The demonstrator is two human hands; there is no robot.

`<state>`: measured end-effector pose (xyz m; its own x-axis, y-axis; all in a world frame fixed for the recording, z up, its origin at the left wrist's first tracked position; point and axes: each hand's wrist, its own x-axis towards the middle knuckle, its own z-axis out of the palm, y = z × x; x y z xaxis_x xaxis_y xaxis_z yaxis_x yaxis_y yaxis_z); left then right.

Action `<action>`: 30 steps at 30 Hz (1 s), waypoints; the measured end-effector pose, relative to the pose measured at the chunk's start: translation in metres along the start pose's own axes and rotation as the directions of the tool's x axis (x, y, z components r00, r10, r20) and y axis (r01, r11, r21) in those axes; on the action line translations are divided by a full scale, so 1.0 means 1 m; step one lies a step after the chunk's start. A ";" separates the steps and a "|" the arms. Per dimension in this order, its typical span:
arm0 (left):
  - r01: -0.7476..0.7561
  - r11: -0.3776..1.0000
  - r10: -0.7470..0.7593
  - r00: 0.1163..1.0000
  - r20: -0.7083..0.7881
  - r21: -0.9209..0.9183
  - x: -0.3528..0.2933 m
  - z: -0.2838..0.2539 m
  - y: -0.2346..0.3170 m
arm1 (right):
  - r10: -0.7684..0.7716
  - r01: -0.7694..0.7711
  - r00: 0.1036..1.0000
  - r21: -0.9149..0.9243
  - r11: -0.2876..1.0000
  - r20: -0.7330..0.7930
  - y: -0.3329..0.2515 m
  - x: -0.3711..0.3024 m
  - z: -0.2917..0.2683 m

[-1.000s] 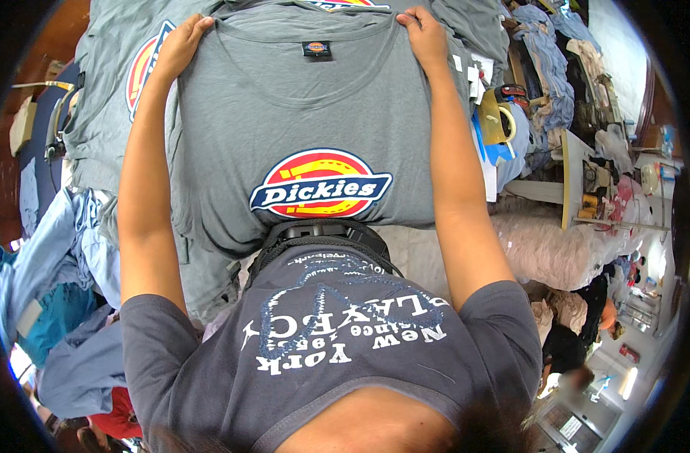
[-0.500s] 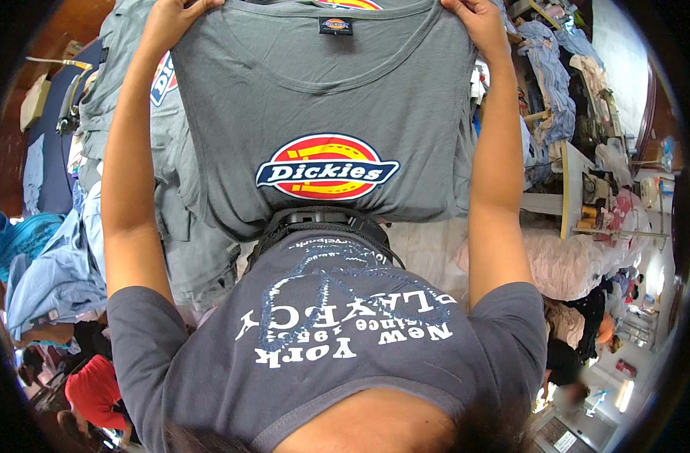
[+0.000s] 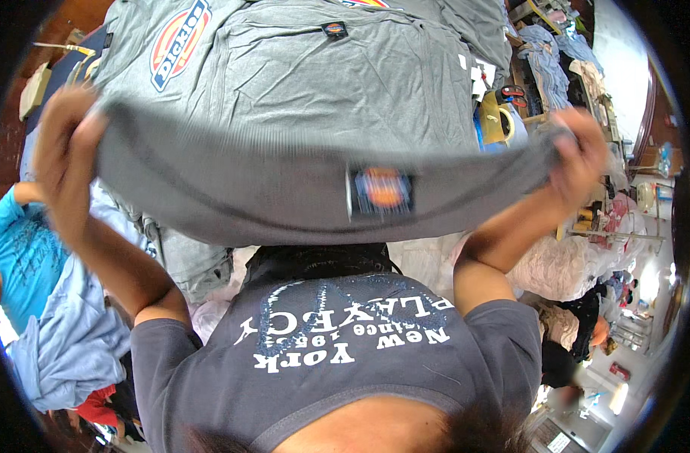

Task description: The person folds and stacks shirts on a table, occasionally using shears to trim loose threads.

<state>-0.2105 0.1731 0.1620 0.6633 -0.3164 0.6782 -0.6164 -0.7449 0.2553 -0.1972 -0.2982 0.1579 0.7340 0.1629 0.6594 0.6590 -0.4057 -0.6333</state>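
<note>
A grey T-shirt (image 3: 284,192) is stretched between my hands, close in front of my body and blurred by motion. My left hand (image 3: 67,155) grips one upper corner of it, and my right hand (image 3: 579,158) has the other. A dark woven label (image 3: 382,190) shows on its inner neck, facing me. Beyond it, more grey T-shirts (image 3: 345,87) lie spread in a wrinkled pile, one with a large red, white and blue printed emblem (image 3: 180,44). The held shirt's lower part is hidden.
At the left, a person in a turquoise top (image 3: 35,260) is beside light blue garments (image 3: 66,347). A tape roll (image 3: 507,122) sits right of the pile. Blue garments (image 3: 541,68) and a pale pink plastic-wrapped bundle (image 3: 560,264) are on the right.
Both hands have come nearer to me and farther apart, bringing the shirt's neck along. Its front emblem has gone out of sight, and the pile behind is exposed.
</note>
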 end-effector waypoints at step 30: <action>-0.031 0.904 -0.168 0.892 0.420 0.427 -0.083 0.205 0.013 | 0.228 0.202 0.894 -0.800 0.566 0.387 0.108 -0.107 0.171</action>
<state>-0.1865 0.0690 -0.0320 0.8736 -0.4037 0.2719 -0.3962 -0.9143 -0.0843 -0.1761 -0.2055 -0.0505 0.8696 0.4010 0.2882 0.3895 -0.9157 0.0989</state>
